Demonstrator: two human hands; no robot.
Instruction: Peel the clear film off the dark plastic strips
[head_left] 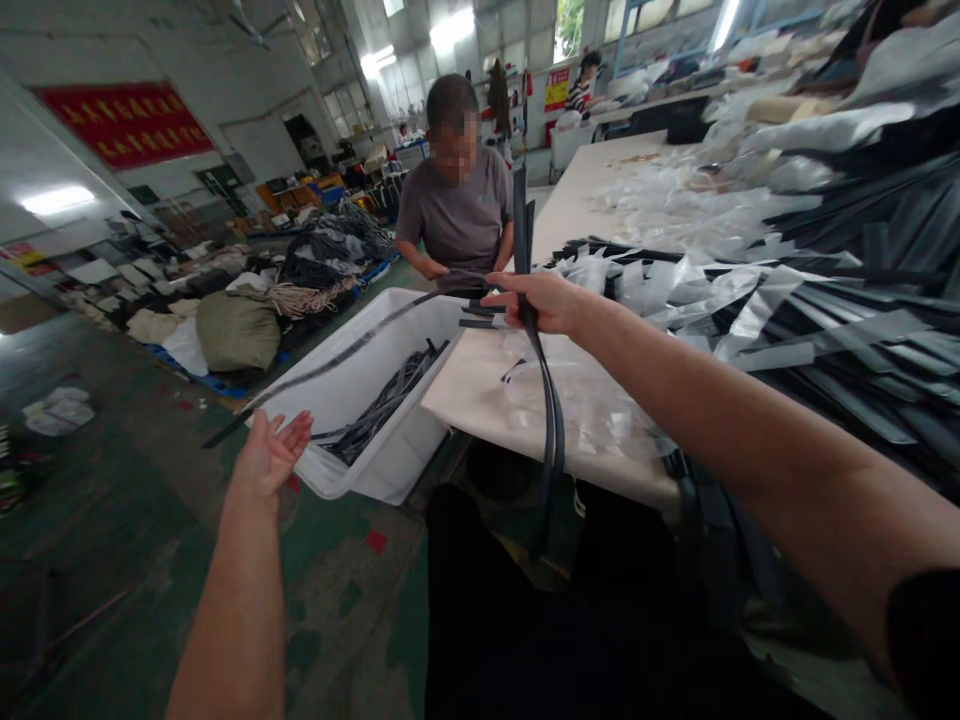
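Strips (523, 235) in my right hand (541, 300), fingers closed around them, by left end of surface (480, 385). Left hand (271, 452) open, palm up, near bin (394, 465); can't tell if touching long strip (349, 350) stretched above. Best keep right grip firm, strip flat, untwisted.

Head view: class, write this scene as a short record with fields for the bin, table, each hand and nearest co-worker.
White bin: heaped strips inside, dark
Table: plastic pieces and a pile of dark strips
Left hand: open, beside the bin's near end; contact with the long strip unclear
Right hand: holding a bunch of strips, some hanging past the table edge
Co-worker: dressed in grey, by the bin's far end
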